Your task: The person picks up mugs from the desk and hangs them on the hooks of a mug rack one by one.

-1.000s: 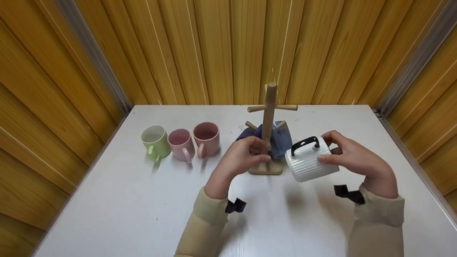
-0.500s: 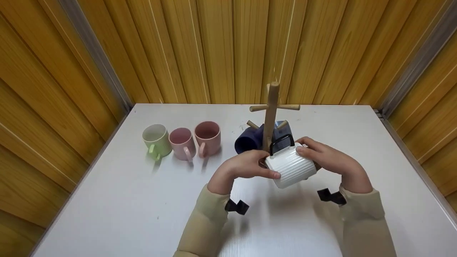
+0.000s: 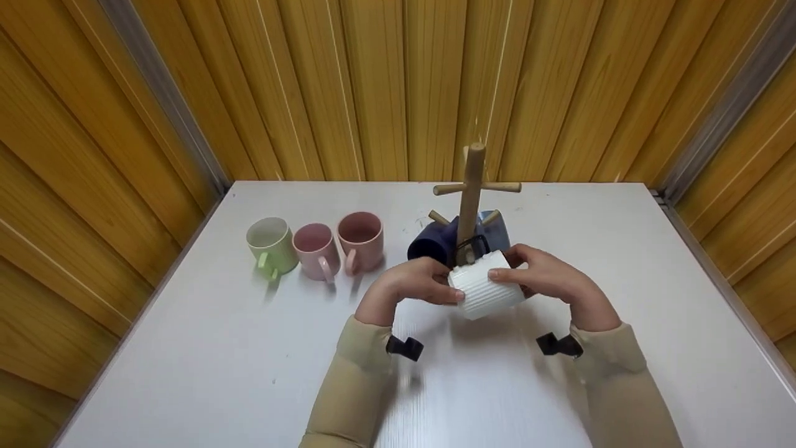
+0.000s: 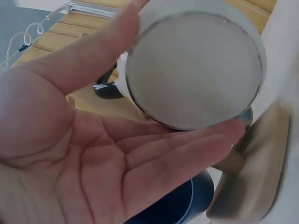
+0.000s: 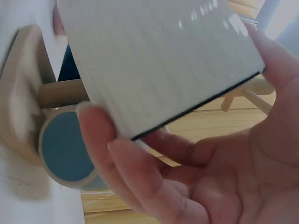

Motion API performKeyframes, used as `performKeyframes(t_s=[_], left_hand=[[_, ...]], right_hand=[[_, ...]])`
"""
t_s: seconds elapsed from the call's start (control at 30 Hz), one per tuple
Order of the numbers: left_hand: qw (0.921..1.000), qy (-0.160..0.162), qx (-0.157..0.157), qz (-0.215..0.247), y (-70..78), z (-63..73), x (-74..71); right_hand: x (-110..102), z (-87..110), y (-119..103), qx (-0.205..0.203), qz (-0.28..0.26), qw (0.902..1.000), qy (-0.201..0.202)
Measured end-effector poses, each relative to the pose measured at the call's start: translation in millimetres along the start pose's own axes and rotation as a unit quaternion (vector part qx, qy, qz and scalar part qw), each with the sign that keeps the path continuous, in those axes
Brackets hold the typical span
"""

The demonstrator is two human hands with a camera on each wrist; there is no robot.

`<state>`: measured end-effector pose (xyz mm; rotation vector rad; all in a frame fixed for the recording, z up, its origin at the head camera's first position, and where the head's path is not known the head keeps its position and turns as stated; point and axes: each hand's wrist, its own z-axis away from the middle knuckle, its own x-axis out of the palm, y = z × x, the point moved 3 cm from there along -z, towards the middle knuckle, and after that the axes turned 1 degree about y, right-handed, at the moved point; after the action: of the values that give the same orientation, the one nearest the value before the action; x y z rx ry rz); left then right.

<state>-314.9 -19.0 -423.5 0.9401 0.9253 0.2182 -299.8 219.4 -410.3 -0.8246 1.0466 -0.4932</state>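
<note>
Both hands hold a white ribbed mug on its side, low in front of the wooden mug tree. The left hand grips one end, thumb on the near side and fingers underneath in the left wrist view. At the other end, the right hand has its thumb on the ribbed wall, fingers around the far side. Its black handle points up toward the post and overlaps it. A dark blue mug and a light blue mug hang on the tree's lower pegs, partly hidden.
To the left on the white table stand a green mug, a small pink mug and a darker pink mug, upright in a row. Bare upper pegs stick out from the tree. Wood-panelled walls enclose the table.
The right hand has carried the white mug left to the front of the tree. The left hand, holding nothing one second ago, has taken hold of the mug's left end.
</note>
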Motion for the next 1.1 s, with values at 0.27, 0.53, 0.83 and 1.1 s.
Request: performKeyframes(t_s=[0.27, 0.53, 0.83, 1.1], left_hand=[[0.9990, 0.032, -0.025, -0.018, -3.0, 1.2, -0.7], [0.9871, 0.118, -0.082, -0.070, 3.0, 28.9, -20.2], [0.9260, 0.327, -0.184, -0.040, -22.8, 81.8, -71.4], [0.9049, 0.348, -0.236, -0.068, -47.9, 86.3, -81.9]], right_hand=[[7.2, -9.8, 0.0, 0.034, 0.030, 0.9983, 0.038], [13.7, -12.9, -0.1, 0.039, 0.064, 0.9944, 0.075], [19.4, -15.1, -2.6, 0.031, 0.068, 0.9941, 0.079], [23.7, -11.6, -6.9, 0.047, 0.095, 0.9904, 0.088]])
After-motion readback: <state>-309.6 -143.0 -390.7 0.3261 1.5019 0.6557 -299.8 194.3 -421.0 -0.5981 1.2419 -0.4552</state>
